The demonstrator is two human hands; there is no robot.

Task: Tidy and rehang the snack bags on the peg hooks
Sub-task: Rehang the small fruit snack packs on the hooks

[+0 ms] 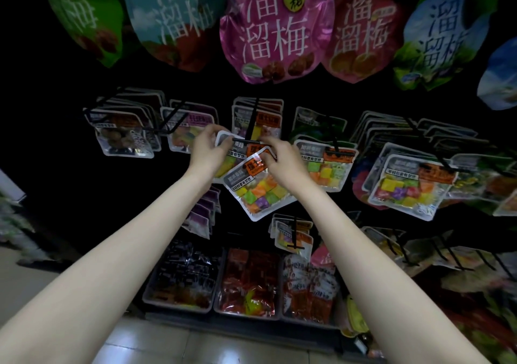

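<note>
Both hands work at one peg hook (246,140) in the middle row of the display. The left hand (205,151) pinches the top corner of a candy bag (223,140) that sits at the tip of the hook, with fingers curled on its white edge. The right hand (279,156) holds the top of a second bag (258,187), which hangs tilted just below the hook, its clear window full of coloured cubes. The fingers of this grip are closed on the header of the bag, near the orange label. Whether the hole of either bag is already on the hook, I cannot tell; the fingers cover that place.

I judge these bags to be light and soft. The film is thin and glossy, so it can slip between the fingers, and the body bends easily under the weight of the candy. The header strip at the top is flat and stiffer, and the hang hole is there, so this is the good place to hold. A pinch on both sides of the hole keeps the hole open and straight for the hook. If one holds the bag lower, the top flops and the hole misses the tip.

More bags (324,165) hang on the hooks beside, and bins (179,306) of packets stand below.
</note>
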